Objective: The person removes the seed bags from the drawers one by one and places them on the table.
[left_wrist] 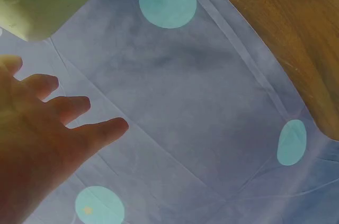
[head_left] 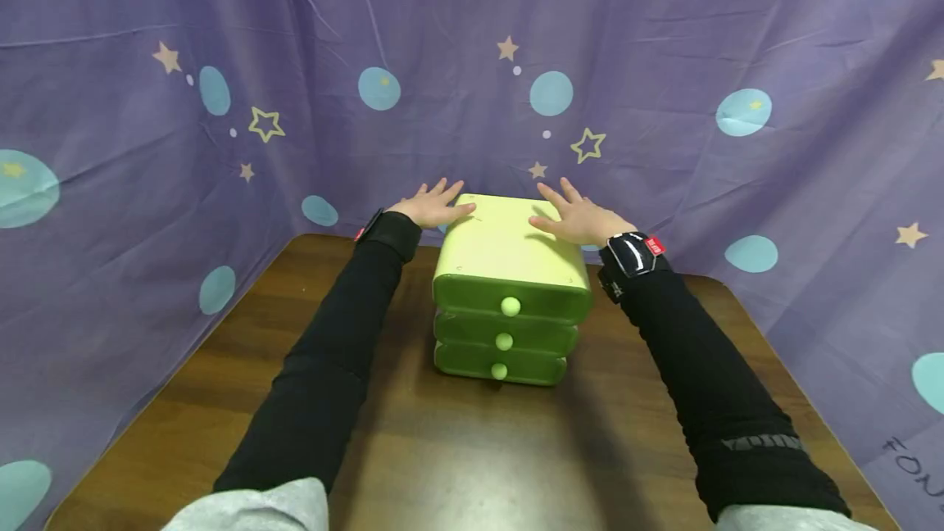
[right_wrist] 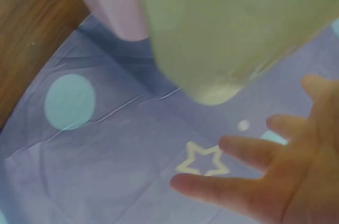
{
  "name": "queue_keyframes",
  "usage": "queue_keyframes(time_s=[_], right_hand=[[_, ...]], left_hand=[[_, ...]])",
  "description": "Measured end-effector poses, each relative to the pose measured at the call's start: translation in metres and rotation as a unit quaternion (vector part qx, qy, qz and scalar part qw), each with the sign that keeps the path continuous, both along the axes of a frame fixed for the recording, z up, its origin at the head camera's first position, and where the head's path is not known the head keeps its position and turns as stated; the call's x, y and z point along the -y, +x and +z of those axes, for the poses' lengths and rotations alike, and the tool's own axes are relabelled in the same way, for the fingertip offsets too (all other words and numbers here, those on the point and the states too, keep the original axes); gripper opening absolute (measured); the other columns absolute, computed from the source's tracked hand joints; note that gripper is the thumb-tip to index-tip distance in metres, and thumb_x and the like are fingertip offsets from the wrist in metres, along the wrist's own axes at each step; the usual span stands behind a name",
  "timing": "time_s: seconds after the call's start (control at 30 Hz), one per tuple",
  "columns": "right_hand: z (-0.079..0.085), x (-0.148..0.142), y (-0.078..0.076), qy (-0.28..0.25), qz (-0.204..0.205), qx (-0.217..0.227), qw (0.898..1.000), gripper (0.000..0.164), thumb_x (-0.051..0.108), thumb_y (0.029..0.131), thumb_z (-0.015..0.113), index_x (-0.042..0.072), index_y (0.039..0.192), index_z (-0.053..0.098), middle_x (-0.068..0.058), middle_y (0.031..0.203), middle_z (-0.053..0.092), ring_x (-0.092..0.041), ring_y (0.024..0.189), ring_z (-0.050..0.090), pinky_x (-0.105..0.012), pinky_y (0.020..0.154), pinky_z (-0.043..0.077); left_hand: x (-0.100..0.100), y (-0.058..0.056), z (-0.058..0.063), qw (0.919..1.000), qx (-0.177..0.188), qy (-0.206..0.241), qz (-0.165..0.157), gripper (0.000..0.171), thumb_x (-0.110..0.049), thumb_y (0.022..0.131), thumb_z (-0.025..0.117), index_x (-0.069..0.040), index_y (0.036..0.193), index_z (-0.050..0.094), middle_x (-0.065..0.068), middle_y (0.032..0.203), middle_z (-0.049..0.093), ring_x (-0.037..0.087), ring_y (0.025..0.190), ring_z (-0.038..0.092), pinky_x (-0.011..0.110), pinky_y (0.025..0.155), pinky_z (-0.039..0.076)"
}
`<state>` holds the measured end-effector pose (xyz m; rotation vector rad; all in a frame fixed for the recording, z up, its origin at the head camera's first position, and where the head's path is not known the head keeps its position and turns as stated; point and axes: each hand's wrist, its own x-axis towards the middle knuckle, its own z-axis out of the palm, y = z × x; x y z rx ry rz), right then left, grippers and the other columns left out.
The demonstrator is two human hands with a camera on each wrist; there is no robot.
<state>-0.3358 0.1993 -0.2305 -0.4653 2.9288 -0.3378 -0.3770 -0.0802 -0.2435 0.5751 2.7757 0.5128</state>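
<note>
A small chest of drawers (head_left: 512, 244) stands on the table, with a pale yellow-green top and three dark green drawer fronts, each bearing a round light green knob (head_left: 510, 306). All three drawers look closed. My left hand (head_left: 433, 206) is at the top's far left edge, fingers spread and straight. At the far right edge is my right hand (head_left: 583, 220), also with fingers extended and apart. Both wrist views show the spread fingers beside the chest's pale body (right_wrist: 212, 38), with nothing held in either hand.
The brown wooden table (head_left: 472, 449) extends around the chest toward the front. Behind it and along both sides hangs a purple curtain (head_left: 457, 23) with blue circles and stars, close to the table's back edge. Black straps sit on both wrists.
</note>
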Motion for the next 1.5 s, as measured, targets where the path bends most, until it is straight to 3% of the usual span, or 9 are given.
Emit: queue_keyframes(time_s=[0.23, 0.4, 0.5, 0.67, 0.83, 0.97, 1.17, 1.3, 1.5], right_hand=[[-0.003, 0.004, 0.029, -0.004, -0.011, -0.117, 0.993, 0.074, 0.048, 0.106, 0.050, 0.014, 0.164, 0.021, -0.025, 0.166, 0.009, -0.058, 0.135, 0.036, -0.076, 0.098, 0.038], [-0.015, 0.003, 0.060, -0.022, 0.020, -0.241, 0.970, 0.056, 0.031, 0.104, 0.061, 0.001, 0.149, 0.048, -0.029, 0.153, 0.038, -0.053, 0.123, 0.052, -0.069, 0.087, 0.049], [-0.029, 0.004, 0.078, -0.050, 0.067, -0.359, 0.930, 0.040, 0.020, 0.098, 0.070, -0.005, 0.130, 0.062, -0.028, 0.130, 0.058, -0.049, 0.103, 0.062, -0.061, 0.076, 0.055], [-0.057, 0.008, 0.101, -0.091, 0.152, -0.526, 0.832, 0.019, 0.012, 0.095, 0.071, -0.004, 0.104, 0.067, -0.016, 0.086, 0.059, -0.034, 0.064, 0.057, -0.044, 0.048, 0.049], [-0.076, 0.018, 0.116, -0.107, 0.203, -0.573, 0.787, 0.038, 0.026, 0.110, 0.044, -0.001, 0.096, 0.067, -0.006, 0.072, 0.054, -0.020, 0.049, 0.048, -0.034, 0.038, 0.042], [-0.087, 0.024, 0.116, -0.101, 0.230, -0.575, 0.779, 0.042, 0.028, 0.111, 0.040, 0.000, 0.094, 0.067, -0.004, 0.070, 0.055, -0.016, 0.045, 0.048, -0.032, 0.036, 0.042], [-0.103, 0.029, 0.110, -0.064, 0.245, -0.559, 0.790, 0.047, 0.034, 0.112, 0.036, 0.000, 0.098, 0.066, -0.004, 0.067, 0.056, -0.016, 0.043, 0.051, -0.031, 0.036, 0.044], [-0.111, 0.031, 0.108, -0.040, 0.248, -0.544, 0.801, 0.027, 0.028, 0.101, 0.064, 0.001, 0.103, 0.064, -0.003, 0.066, 0.055, -0.015, 0.044, 0.052, -0.028, 0.037, 0.043], [-0.116, 0.035, 0.106, -0.032, 0.239, -0.536, 0.809, 0.044, 0.014, 0.072, 0.093, 0.003, 0.100, 0.061, -0.002, 0.065, 0.052, -0.015, 0.043, 0.049, -0.026, 0.036, 0.041]], left_hand=[[0.005, 0.005, -0.002, 0.9945, -0.051, 0.051, -0.076, 0.075, -0.049, 0.109, 0.036, -0.012, 0.165, 0.003, 0.017, 0.169, -0.002, 0.038, 0.153, -0.007, 0.054, 0.123, -0.003], [0.009, 0.020, -0.011, 0.9843, -0.087, 0.080, -0.131, 0.074, -0.042, 0.108, 0.043, -0.010, 0.165, 0.009, 0.015, 0.169, 0.002, 0.040, 0.153, -0.005, 0.057, 0.122, 0.002], [0.013, 0.034, -0.021, 0.9700, -0.117, 0.114, -0.180, 0.071, -0.034, 0.108, 0.049, -0.006, 0.164, 0.016, 0.017, 0.169, 0.008, 0.038, 0.153, -0.002, 0.052, 0.123, 0.001], [0.020, 0.053, -0.043, 0.9466, -0.143, 0.147, -0.249, 0.067, -0.041, 0.108, 0.047, -0.002, 0.160, 0.029, 0.017, 0.166, 0.019, 0.037, 0.154, 0.004, 0.051, 0.123, 0.000], [0.022, 0.052, -0.053, 0.9356, -0.143, 0.176, -0.271, 0.076, -0.059, 0.107, 0.036, -0.002, 0.156, 0.040, 0.017, 0.165, 0.025, 0.033, 0.154, 0.006, 0.051, 0.123, 0.007], [0.021, 0.049, -0.053, 0.9269, -0.153, 0.197, -0.280, 0.065, -0.048, 0.109, 0.043, 0.000, 0.151, 0.048, 0.018, 0.162, 0.031, 0.033, 0.154, 0.012, 0.050, 0.123, 0.012], [0.016, 0.047, -0.051, 0.9177, -0.154, 0.209, -0.300, 0.043, -0.019, 0.106, 0.052, 0.001, 0.144, 0.056, 0.019, 0.157, 0.040, 0.033, 0.152, 0.020, 0.050, 0.122, 0.018], [0.015, 0.046, -0.050, 0.9205, -0.155, 0.200, -0.298, 0.042, -0.013, 0.104, 0.051, 0.002, 0.143, 0.058, 0.019, 0.155, 0.043, 0.033, 0.151, 0.023, 0.048, 0.122, 0.019], [0.015, 0.045, -0.051, 0.9209, -0.150, 0.203, -0.297, 0.042, -0.012, 0.104, 0.051, 0.003, 0.142, 0.058, 0.020, 0.154, 0.044, 0.034, 0.151, 0.024, 0.048, 0.122, 0.019]])
